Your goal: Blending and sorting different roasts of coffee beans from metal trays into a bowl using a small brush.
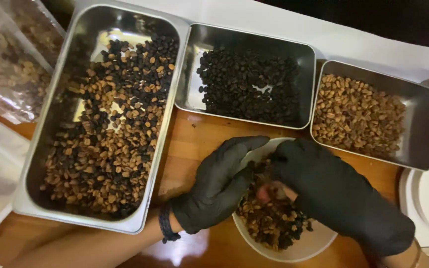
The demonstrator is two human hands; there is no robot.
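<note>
Black-gloved left hand [219,186] and right hand [333,191], fingers curled together, pick in a white bowl of mixed beans [274,223]; 3 steel trays [247,74] stand behind on the wooden counter [194,144]

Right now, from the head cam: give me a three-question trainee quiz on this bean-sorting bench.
1. True or false: the middle steel tray holds only dark beans.
2. Which container do the left hand and right hand work over? A) large steel tray B) white bowl C) right steel tray
3. Fill in: both hands wear ____ gloves.

Key: 1 true; 2 B; 3 black.
</note>
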